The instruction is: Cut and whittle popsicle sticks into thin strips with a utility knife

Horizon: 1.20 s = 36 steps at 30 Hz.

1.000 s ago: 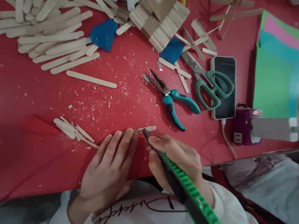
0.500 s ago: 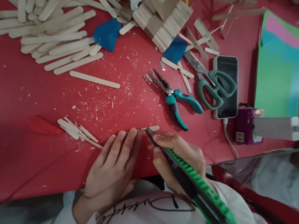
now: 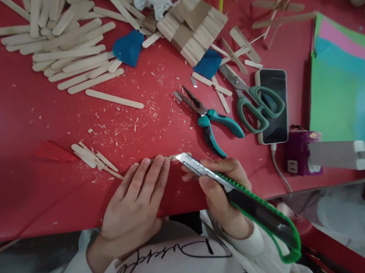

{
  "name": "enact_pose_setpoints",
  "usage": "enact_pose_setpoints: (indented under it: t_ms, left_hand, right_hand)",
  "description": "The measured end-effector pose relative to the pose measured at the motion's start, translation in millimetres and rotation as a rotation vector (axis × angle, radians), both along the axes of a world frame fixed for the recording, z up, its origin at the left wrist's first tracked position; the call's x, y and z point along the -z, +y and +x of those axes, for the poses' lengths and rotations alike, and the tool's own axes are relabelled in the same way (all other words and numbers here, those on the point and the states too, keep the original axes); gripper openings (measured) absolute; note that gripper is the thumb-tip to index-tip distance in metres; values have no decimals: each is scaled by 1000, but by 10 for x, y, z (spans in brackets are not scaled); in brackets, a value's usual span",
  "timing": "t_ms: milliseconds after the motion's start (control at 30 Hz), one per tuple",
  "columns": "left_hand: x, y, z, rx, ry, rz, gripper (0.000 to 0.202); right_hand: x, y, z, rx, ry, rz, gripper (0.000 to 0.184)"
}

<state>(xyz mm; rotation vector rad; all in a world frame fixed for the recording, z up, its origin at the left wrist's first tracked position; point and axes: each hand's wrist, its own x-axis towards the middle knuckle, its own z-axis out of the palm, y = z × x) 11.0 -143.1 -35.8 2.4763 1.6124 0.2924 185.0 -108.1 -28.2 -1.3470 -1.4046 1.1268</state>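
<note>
My left hand (image 3: 135,199) lies flat with fingers stretched out, pressing a craft stick (image 3: 172,158) against the table near its front edge. Most of the stick is hidden under those fingers; only its right part shows. My right hand (image 3: 220,198) is closed around a green and black utility knife (image 3: 264,211). The knife's bare blade tip is at the exposed part of the stick, just right of my left fingertips; whether it touches is hard to tell. Left of my left hand are thin split stick pieces (image 3: 96,158).
Pliers (image 3: 206,120), scissors (image 3: 254,102) and a phone (image 3: 274,106) lie to the right, beside a purple adapter (image 3: 302,153) and coloured sheets (image 3: 338,80). Behind are a heap of craft sticks (image 3: 75,51) and a stick panel (image 3: 193,26). Wood shavings litter the red table (image 3: 7,186).
My right hand has turned its grip on the utility knife, so the blade's flat side now shows and the handle points more to the right. My left hand stays on the stick.
</note>
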Motion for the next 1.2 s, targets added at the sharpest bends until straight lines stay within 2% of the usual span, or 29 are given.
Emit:
enact_pose_setpoints:
  t_ms: [167, 433, 667, 800, 1000, 1200]
  left_hand:
    - [8, -12, -11, 21, 18, -14, 75]
    - [18, 1, -14, 35, 15, -13, 74]
    - [19, -8, -22, 38, 3, -27, 78]
    - [24, -16, -25, 38, -3, -35, 77]
    - [25, 1, -22, 31, -25, -31, 73]
    - [37, 3, -13, 31, -11, -16, 73]
  right_hand:
    - [-126, 5, -30, -84, -238, 106, 20]
    - [-117, 8, -64, -156, -509, 349, 31]
    - [-120, -6, -74, -119, -556, 393, 31]
    - [-116, 17, -62, -176, -596, 399, 31]
    - [-125, 76, -63, -227, -617, 490, 28]
    - [-256, 131, -164, -241, -651, 391, 23]
